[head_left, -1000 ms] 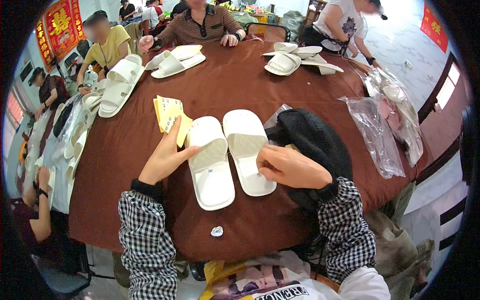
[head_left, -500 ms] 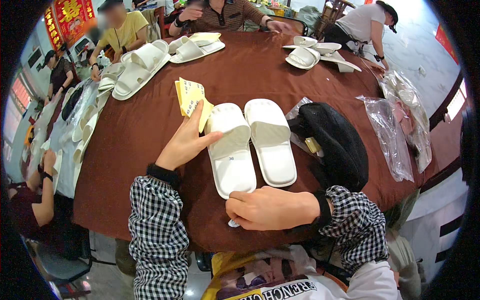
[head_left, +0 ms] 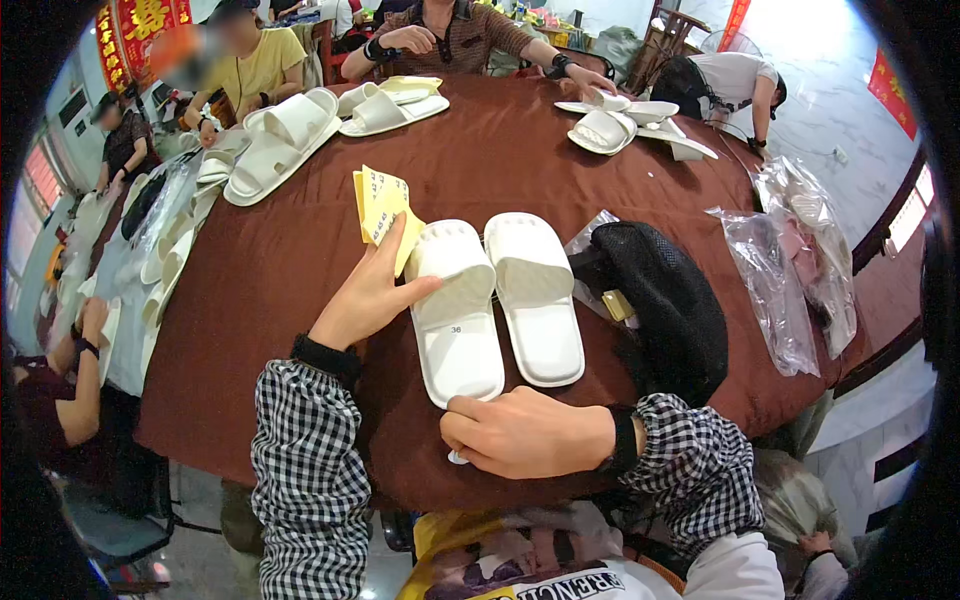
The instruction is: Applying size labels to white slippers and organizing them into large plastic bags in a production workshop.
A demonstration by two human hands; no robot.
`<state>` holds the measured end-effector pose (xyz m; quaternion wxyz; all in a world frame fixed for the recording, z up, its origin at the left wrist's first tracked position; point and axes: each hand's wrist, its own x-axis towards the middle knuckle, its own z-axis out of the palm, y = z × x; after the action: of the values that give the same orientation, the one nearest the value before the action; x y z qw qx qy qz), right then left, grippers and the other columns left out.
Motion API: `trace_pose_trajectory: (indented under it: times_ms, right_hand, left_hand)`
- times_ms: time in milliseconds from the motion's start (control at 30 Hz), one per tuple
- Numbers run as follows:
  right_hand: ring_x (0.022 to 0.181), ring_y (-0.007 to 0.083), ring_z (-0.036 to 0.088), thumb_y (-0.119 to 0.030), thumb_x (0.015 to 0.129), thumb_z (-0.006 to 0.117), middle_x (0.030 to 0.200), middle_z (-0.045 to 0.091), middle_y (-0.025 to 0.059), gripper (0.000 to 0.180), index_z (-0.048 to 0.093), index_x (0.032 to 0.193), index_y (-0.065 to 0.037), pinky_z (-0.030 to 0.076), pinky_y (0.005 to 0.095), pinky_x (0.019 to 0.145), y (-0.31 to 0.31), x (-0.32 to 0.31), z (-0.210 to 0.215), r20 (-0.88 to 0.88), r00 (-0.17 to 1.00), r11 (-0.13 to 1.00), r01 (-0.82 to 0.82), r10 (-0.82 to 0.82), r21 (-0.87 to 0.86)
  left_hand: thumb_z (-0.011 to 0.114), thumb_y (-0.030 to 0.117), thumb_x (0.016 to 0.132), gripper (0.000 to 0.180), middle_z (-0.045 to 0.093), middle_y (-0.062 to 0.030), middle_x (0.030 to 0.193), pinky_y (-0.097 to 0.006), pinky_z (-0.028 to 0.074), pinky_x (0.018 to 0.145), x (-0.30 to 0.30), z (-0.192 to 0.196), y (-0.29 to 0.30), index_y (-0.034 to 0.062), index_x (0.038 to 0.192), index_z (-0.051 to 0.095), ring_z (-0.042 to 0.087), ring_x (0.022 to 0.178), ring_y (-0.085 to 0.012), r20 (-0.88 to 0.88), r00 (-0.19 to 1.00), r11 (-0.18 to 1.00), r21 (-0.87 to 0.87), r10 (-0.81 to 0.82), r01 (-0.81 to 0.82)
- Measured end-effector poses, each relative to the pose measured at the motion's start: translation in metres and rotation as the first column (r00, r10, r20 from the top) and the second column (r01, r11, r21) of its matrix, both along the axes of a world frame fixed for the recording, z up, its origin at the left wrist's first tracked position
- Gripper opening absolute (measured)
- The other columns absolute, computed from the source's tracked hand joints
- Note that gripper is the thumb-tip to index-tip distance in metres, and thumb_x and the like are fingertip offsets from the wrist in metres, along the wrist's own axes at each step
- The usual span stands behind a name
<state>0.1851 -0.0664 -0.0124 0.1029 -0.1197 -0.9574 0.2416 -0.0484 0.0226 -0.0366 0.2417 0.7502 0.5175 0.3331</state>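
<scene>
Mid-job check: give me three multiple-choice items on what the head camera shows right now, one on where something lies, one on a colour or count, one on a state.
1. Where are the yellow paper slips?
A. Beyond the left hand, left of the white slippers
B. On the black mesh bag
C. Under the right hand

2. How many white slippers lie directly before the person?
A. One
B. Two
C. Four

3. What is the right hand doing?
A. Raised high above the table
B. Gripping the black mesh bag
C. Resting near the table edge over a small white object

Answers: 1 A, the slips lie by the left hand's fingertips beside the left slipper; 2 B, a pair lies side by side; 3 C, the hand lies low on the brown tablecloth with the object showing under it.
</scene>
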Motion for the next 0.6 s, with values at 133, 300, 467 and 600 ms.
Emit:
trace_pose_trajectory:
  times_ms: [133, 300, 467, 600]
  right_hand:
    - [0.073, 0.0347, 0.062, -0.015, 0.087, 0.06, 0.089, 0.056, 0.0146, 0.018, 0.05, 0.094, -0.001, 0.053, 0.0435, 0.057, 0.001, 0.002, -0.002, 0.011, 1.0, 0.996, 0.027, -0.026, -0.08]
    - [0.074, 0.0345, 0.063, -0.015, 0.086, 0.062, 0.09, 0.056, 0.0139, 0.019, 0.051, 0.096, -0.003, 0.053, 0.0432, 0.059, 0.003, 0.005, -0.007, 0.002, 1.0, 0.999, -0.011, 0.011, -0.035]
    - [0.075, 0.0341, 0.063, -0.015, 0.084, 0.063, 0.091, 0.056, 0.0137, 0.021, 0.052, 0.096, -0.002, 0.054, 0.0426, 0.059, 0.004, 0.005, -0.009, -0.011, 0.999, 0.999, -0.03, 0.03, -0.021]
    - [0.076, 0.0338, 0.063, -0.014, 0.083, 0.062, 0.09, 0.056, 0.0134, 0.021, 0.052, 0.096, -0.002, 0.054, 0.0426, 0.06, 0.003, 0.006, -0.005, -0.005, 0.999, 0.999, -0.044, 0.044, 0.004]
  left_hand:
    - [0.07, 0.025, 0.088, 0.088, 0.032, -0.0253, 0.149, -0.033, 0.031, 0.11, -0.001, 0.001, -0.001, -0.0072, 0.149, 0.016, 0.037, 0.135, -0.0268, -0.039, 0.999, 0.999, 0.054, 0.005, -0.003]
    - [0.065, 0.014, 0.09, 0.069, 0.046, -0.0193, 0.139, -0.03, 0.04, 0.101, 0.0, 0.015, -0.005, -0.0052, 0.146, 0.029, 0.049, 0.123, -0.0212, 0.273, 0.961, 0.999, 0.013, 0.039, -0.045]
    - [0.054, 0.001, 0.092, 0.04, 0.062, -0.0115, 0.122, -0.026, 0.047, 0.093, 0.005, 0.029, -0.008, -0.0027, 0.132, 0.054, 0.059, 0.108, -0.0131, 0.651, 0.759, 0.999, -0.031, 0.031, -0.014]
    - [0.052, -0.002, 0.091, 0.039, 0.063, -0.0087, 0.12, -0.025, 0.047, 0.093, 0.01, 0.033, -0.013, 0.0, 0.129, 0.058, 0.06, 0.107, -0.0116, 0.652, 0.758, 0.997, -0.058, 0.003, 0.046]
